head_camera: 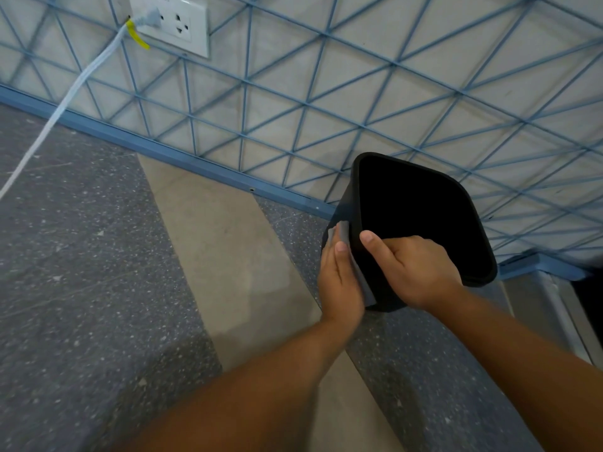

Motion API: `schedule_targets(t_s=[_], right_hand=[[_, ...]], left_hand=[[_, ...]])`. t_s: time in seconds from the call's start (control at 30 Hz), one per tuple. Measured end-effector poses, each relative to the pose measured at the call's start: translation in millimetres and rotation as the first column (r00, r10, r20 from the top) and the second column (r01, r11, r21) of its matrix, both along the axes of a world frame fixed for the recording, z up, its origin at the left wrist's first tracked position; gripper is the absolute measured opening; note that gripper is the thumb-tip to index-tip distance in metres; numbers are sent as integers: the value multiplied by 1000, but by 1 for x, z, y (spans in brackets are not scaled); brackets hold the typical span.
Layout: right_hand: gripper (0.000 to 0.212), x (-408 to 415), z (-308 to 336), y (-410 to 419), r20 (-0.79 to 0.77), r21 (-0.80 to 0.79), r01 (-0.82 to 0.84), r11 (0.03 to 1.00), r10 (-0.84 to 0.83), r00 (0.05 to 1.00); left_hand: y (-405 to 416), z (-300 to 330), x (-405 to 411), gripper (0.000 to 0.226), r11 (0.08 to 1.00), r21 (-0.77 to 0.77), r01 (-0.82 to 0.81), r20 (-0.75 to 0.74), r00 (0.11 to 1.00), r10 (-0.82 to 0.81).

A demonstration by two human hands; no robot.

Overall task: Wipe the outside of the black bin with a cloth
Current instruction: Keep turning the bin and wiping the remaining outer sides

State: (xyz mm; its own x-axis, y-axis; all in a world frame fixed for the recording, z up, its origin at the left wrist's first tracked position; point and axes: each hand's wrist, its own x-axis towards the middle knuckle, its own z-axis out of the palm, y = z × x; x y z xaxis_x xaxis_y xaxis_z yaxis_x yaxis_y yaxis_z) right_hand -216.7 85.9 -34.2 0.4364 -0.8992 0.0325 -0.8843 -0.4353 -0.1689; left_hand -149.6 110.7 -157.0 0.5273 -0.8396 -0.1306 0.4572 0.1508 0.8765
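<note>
The floor (98, 256) fills the near and left of my view, grey speckled stone with a paler band running through it. The wall (359, 76) runs across the far side, pale tiles crossed by blue lines, with a blue skirting at its foot. A white socket (173, 24) sits far left on it, and a pale cable (75, 89) trails from it down to the left.

The bin (421, 220) is at the right, close to the wall, tilted so its open mouth faces up at me. I cannot tell whether its base rests on the floor or I carry it. It looks like thin moulded plastic: light, I judge, stiff at the rolled rim and likely springy in the flat walls, smooth enough to slide under a dry palm. The rim is the place to take it, since a lip gives the fingers something to hook.

My right hand (411, 265) is doing that: thumb over the near rim, fingers curled round it, steadying the bin. My left hand (341, 282) lies with straight fingers flat on the left outer wall, pressing the cloth (341, 234) against it. It clenches nothing; it only pushes.

The cloth is small, grey and soft, showing past my fingertips and below my palm. Being limp, it should follow the bin's rounded corner, though on slick plastic it may creep out from under a flat hand.
</note>
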Motion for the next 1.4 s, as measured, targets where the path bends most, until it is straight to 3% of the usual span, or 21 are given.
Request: schedule_targets(t_s=[0.03,0.13,0.17,0.3,0.4,0.47,0.63,0.77,0.83,0.9,0.93,1.03,1.2,1.3,1.4], right_hand=[[61,0,0,0,3,0,2,1000,-2,1000],[58,1,0,-2,14,8,-19,1000,19,1000],[59,1,0,-1,11,12,-18,1000,18,1000],[71,1,-1,-2,-26,-2,9,1000,-10,1000],[62,1,-1,-1,-10,19,-7,1000,7,1000],[60,0,-1,-2,5,25,-24,999,24,1000],[61,-2,-3,-2,-3,17,-11,1000,11,1000],[66,-2,-4,-3,-7,3,-25,1000,25,1000],[61,-1,-3,-3,-14,2,-20,1000,20,1000],[59,-1,-3,-2,-9,4,-19,1000,19,1000],[60,-1,-3,-2,-8,1,-18,1000,18,1000],[65,-2,-4,-3,15,-3,-33,999,33,999],[58,0,-2,0,-8,-12,-25,1000,25,1000],[56,0,-2,-1,-7,-7,-24,1000,24,1000],[63,-2,-3,-2,10,-4,-45,999,45,999]], left_hand=[[-3,2,3,76,1000,5,0,-15,1000,0],[-7,14,-3,39,1000,14,-4,50,999,3],[-2,17,-4,39,1000,22,18,63,998,-19],[-2,0,5,80,999,28,18,17,1000,-18],[-10,15,-3,46,998,51,-22,8,1000,21],[-5,24,-7,41,998,53,-18,39,999,16],[-3,6,8,61,998,52,33,114,993,-39],[4,19,-5,47,1000,27,-9,95,995,6],[6,5,0,64,1000,-27,12,100,995,-9],[-4,-7,8,83,1000,15,23,69,997,-24],[-6,-4,10,80,999,13,30,26,999,-31],[-7,18,-1,35,1000,7,10,53,999,-10],[-7,-12,2,68,998,63,14,6,1000,-14],[-22,1,7,54,981,193,23,-149,989,6],[-12,34,-1,41,996,90,-4,-134,991,16]])
